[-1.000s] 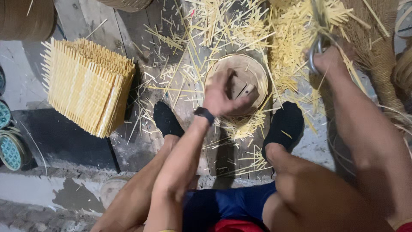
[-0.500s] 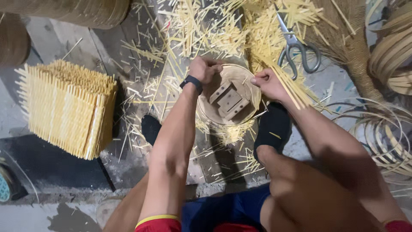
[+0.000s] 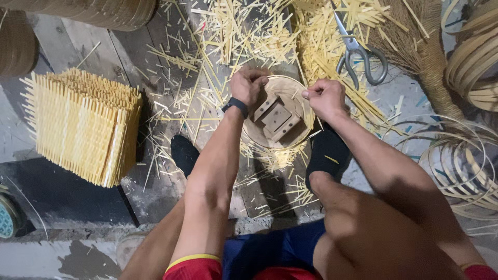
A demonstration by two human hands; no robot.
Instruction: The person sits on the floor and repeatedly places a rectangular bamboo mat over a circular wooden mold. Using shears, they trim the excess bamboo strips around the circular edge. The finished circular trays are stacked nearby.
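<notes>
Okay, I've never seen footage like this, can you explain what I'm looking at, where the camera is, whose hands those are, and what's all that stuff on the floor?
The camera sits on a person's head and looks straight down, so both arms and the bent knees belong to the wearer, who is seated on the floor. There is no machine here, only bare hands. The left hand, with a dark wristband, and the right hand both grip the rim of a small round woven basket with wooden blocks inside it, set between two dark-socked feet. Pale cut bamboo slivers litter the floor. Scissors lie beyond the right hand. At the left stands a stack of woven yellow mats; at the right lie thin bamboo hoops.
</notes>
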